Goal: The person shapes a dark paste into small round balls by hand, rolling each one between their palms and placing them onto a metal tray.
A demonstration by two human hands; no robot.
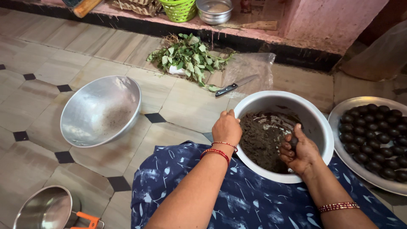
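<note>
While steadying the near-left rim of the white bowl (316, 123), left hand (227, 127) closed in a grip on that rim. Right hand (299, 152) inside the bowl at its right, fingers curled tight around a small lump of the dark mixture (263, 138) filling the bottom. Just right of the bowl, a metal tray (339, 112) packed with dark round balls (375, 135). On the tiled floor to the left, an empty steel basin (99, 110), tilted. Farther back, a bunch of green leaves (188, 57) and a black-handled knife (235, 85) lying on clear plastic.
</note>
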